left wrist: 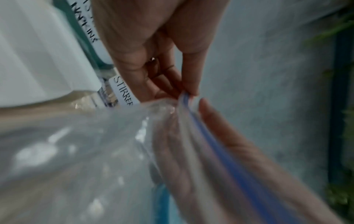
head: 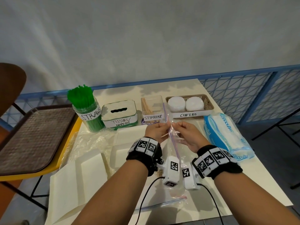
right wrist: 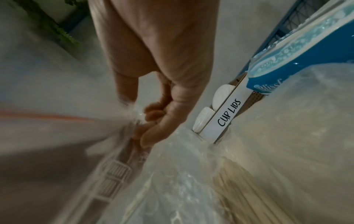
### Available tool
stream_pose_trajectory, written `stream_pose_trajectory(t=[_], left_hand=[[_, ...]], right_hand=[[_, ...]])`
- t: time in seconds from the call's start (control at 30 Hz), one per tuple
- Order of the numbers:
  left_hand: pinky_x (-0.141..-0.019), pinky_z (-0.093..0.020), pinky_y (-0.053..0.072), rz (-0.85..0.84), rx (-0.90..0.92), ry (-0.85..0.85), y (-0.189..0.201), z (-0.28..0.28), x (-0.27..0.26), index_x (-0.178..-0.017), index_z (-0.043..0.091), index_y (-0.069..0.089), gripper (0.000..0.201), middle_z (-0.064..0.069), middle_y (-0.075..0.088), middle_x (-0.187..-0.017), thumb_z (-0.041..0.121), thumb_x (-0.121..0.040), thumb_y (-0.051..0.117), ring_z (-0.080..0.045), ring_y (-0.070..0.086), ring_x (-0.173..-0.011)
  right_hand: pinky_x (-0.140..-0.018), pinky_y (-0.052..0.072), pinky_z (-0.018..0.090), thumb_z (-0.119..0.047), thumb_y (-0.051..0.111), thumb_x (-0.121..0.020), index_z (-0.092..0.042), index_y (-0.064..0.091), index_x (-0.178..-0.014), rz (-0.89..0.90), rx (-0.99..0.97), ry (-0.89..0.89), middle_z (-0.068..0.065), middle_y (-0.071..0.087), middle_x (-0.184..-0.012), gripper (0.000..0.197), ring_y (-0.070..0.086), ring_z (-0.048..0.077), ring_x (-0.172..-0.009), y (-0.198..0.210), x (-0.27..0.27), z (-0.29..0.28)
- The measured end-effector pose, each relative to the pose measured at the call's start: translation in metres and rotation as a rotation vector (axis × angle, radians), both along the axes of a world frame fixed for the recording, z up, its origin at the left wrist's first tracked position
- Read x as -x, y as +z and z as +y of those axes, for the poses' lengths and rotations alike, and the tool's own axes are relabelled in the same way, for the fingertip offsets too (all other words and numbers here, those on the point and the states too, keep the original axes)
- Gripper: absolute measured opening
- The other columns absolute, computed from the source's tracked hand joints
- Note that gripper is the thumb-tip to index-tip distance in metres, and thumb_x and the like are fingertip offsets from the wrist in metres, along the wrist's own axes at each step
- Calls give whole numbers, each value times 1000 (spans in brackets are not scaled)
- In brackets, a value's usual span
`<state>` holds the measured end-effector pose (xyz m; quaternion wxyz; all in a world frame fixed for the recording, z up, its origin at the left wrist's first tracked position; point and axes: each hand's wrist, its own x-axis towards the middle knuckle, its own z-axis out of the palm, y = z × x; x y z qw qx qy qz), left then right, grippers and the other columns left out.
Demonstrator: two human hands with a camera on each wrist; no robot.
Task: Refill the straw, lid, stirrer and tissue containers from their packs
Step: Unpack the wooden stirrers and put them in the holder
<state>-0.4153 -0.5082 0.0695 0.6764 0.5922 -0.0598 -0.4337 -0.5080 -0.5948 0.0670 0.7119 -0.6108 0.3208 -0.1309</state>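
Both hands are holding a clear zip bag upright above the table, each pinching 1 side of its mouth at the coloured zip strip: the left hand with thumb and curled fingers, the right hand likewise. Wooden sticks are showing through the plastic in the right wrist view. Just beyond the hands, the stirrers container is standing between the tissue box and the cup lids basket, with the straws jar sitting furthest left and a tissue pack lying to the right

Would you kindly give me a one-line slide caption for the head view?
Both hands, left and right, pinch a zip bag before the stirrer container.
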Motion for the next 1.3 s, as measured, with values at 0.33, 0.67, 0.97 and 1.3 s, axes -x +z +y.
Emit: stream_pose_trajectory(t=[0.33,0.67,0.97,1.3], left_hand=[[-59,-21,54,17,-25,42,-1,12,-7,-73,4,60,24,-3,65,-63,3,-94,48,-14,59,-62],[-48,-24,39,-3,-224,60,-1,36,-49,-105,5,58,32,0,37,-59,26,-82,68,-11,36,-48],[-55,-29,47,-482,-518,-82,-39,28,-41,-110,-4,45,20,-14,58,-78,5,-93,44,-27,57,-65],[-49,-26,41,-330,-325,-7,-32,14,-22,-119,3,44,28,-7,48,-83,18,-95,43,-18,46,-66]], right_hand=[[-65,56,26,-17,46,-97,-12,55,-83,-103,-168,-44,3,58,-78,17,60,12,-70,3,-2,-1],[-66,51,32,-10,54,-92,-17,49,-90,-136,-96,-428,1,45,-76,9,42,12,-61,-8,13,-37],[-112,26,42,-6,64,-82,-22,66,-106,547,1219,8,13,27,-146,29,25,33,-136,-10,20,-1],[-86,44,30,-15,35,-98,-5,62,-102,858,960,501,16,62,-118,29,59,29,-109,-34,-19,32]])
